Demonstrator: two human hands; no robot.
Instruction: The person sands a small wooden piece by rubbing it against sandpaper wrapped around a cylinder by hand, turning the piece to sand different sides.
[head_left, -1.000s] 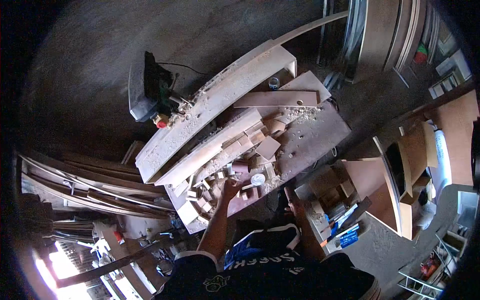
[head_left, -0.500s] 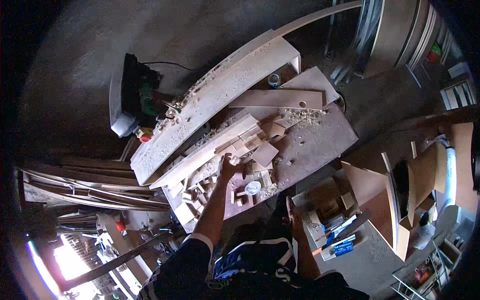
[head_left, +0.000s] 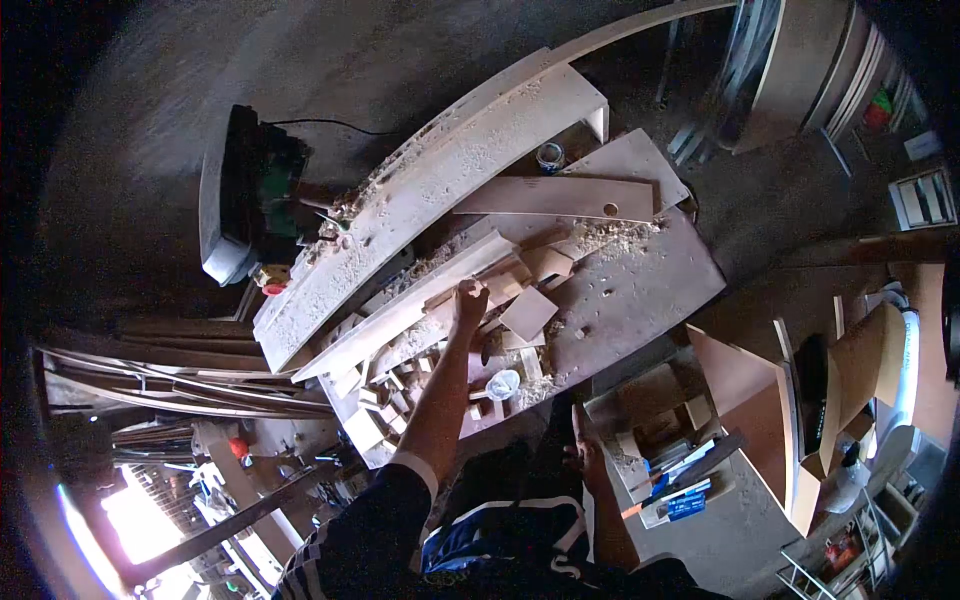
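Note:
My left hand (head_left: 471, 300) reaches over the workbench (head_left: 640, 295), its fingers curled at the edge of a wooden block (head_left: 506, 282) in a cluster beside a long wooden board (head_left: 410, 305). The fingertips are small in the view and partly hide what they grip. Just right of this cluster lies a square piece of wood (head_left: 528, 314). A clear plastic cup (head_left: 503, 384) stands near the bench's front edge, with several small offcuts (head_left: 395, 400) to its left. Down by my body, my right hand (head_left: 584, 452) hangs with its fingers apart and nothing in it.
A long curved wooden piece (head_left: 440, 190) covered with shavings lies across the back of the bench. Behind it at left stands a dark green machine (head_left: 275, 185). A flat board with a hole (head_left: 570, 197) rests at the back. At right, a side table (head_left: 740, 505) holds tools and a blue box (head_left: 687, 504).
My left hand has moved slightly forward and right along the cluster of wooden blocks. My right hand stays low by my body, having shifted only a little.

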